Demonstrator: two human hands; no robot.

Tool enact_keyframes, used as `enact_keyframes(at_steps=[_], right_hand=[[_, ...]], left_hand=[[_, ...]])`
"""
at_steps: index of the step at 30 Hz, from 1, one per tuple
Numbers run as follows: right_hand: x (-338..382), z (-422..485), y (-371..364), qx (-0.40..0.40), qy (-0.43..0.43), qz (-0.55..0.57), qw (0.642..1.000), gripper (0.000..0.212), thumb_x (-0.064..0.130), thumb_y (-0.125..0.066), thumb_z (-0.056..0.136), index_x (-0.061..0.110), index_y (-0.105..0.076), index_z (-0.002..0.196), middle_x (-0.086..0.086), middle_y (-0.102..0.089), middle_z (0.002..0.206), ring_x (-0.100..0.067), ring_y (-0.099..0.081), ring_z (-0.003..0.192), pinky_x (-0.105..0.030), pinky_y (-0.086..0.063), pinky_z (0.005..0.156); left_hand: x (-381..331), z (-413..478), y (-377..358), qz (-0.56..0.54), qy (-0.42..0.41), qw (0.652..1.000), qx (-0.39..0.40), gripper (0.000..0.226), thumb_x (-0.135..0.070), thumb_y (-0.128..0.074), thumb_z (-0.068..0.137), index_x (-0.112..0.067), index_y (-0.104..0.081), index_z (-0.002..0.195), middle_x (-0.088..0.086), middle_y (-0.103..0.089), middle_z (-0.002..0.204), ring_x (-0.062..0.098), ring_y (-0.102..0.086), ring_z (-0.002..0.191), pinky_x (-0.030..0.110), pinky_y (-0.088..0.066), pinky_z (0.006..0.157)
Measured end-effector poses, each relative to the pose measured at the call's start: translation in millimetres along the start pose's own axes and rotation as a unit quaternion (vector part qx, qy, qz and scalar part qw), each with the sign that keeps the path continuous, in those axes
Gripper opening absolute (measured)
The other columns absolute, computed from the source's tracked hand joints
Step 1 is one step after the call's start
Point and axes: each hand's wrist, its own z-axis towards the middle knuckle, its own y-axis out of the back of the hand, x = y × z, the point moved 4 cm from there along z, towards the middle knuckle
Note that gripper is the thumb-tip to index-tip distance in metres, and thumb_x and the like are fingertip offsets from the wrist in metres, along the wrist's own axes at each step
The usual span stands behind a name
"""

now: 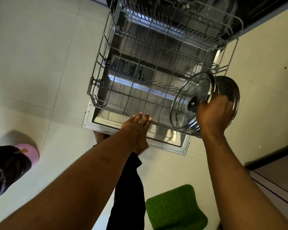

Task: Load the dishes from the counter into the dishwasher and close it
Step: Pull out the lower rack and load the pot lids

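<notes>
We see the lower rack (96, 90) drawn out over the open door (178, 145), with open floor to the rack's left and its left side and middle free for moving. At the rack's near right corner, our right hand (213, 115) grips two round pieces together on edge: one glass lid (186, 103), its lower rim inside the rack, and one steel lid (229, 90) just beside it. Our left hand (136, 128) reaches flat, fingers straight, to the rack's front rim, holding nothing.

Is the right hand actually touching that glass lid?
Touching. The head view shows the right hand gripping the glass lid by its rim over the lower rack.
</notes>
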Motion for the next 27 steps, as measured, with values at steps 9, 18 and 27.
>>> enact_keyframes(at_steps=[9, 18, 27], right_hand=[[-10.0, -33.0, -38.1, 0.002, -0.069, 0.116, 0.991, 0.044, 0.014, -0.065, 0.091, 0.006, -0.049, 0.132, -0.016, -0.060, 0.127, -0.033, -0.057, 0.119, -0.038, -0.047, 0.095], [11.5, -9.4, -48.0, 0.021, -0.062, 0.065, 0.996, 0.046, 0.009, -0.062, 0.092, 0.005, -0.046, 0.135, -0.017, -0.059, 0.127, -0.031, -0.058, 0.116, -0.033, -0.047, 0.093], [18.2, -9.9, -41.1, 0.015, -0.047, 0.068, 0.996, 0.046, 0.008, -0.063, 0.090, 0.004, -0.048, 0.134, -0.017, -0.058, 0.129, -0.031, -0.057, 0.118, -0.034, -0.047, 0.094]], left_hand=[[-0.3, -1.6, 2.5, -0.011, -0.008, 1.000, -0.001, 0.100, -0.060, -0.047, 0.095, -0.012, 0.018, 0.154, 0.009, 0.026, 0.161, 0.030, 0.020, 0.149, 0.043, 0.007, 0.122], [2.1, -1.1, 2.8, -0.012, -0.017, 1.000, -0.009, 0.098, -0.058, -0.047, 0.095, -0.012, 0.017, 0.154, 0.009, 0.025, 0.161, 0.030, 0.020, 0.149, 0.043, 0.005, 0.122], [6.0, 5.0, -2.9, -0.032, -0.026, 0.999, -0.014, 0.099, -0.058, -0.050, 0.094, -0.014, 0.015, 0.155, 0.007, 0.023, 0.162, 0.030, 0.019, 0.149, 0.044, 0.003, 0.123]])
